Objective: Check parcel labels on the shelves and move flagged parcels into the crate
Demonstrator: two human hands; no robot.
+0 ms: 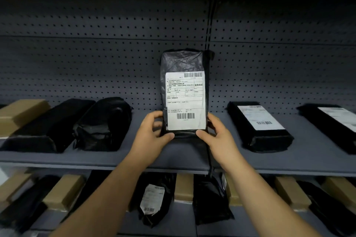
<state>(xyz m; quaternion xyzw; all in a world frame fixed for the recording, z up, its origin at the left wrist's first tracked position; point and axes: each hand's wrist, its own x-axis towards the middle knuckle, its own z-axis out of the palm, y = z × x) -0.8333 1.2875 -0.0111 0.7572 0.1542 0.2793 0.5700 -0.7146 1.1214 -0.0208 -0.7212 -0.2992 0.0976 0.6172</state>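
Parcel (184, 92): black, held upright at the upper shelf (173, 157), label (185, 100) facing the wearer.
Long axis: vertical, rising above both grips.
Left grip (154, 132): clasps lower left edge.
Right grip (216, 133): clasps lower right edge, equally near.

The upright parcel (184, 92) over the shelf (173, 156), between the lying left parcel (104, 123) and right parcel (258, 125)

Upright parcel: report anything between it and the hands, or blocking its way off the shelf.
Nothing visible. The left hand and right hand grip the upright parcel by its bottom corners; neighbouring parcels lie apart on either side. The crate is out of view.
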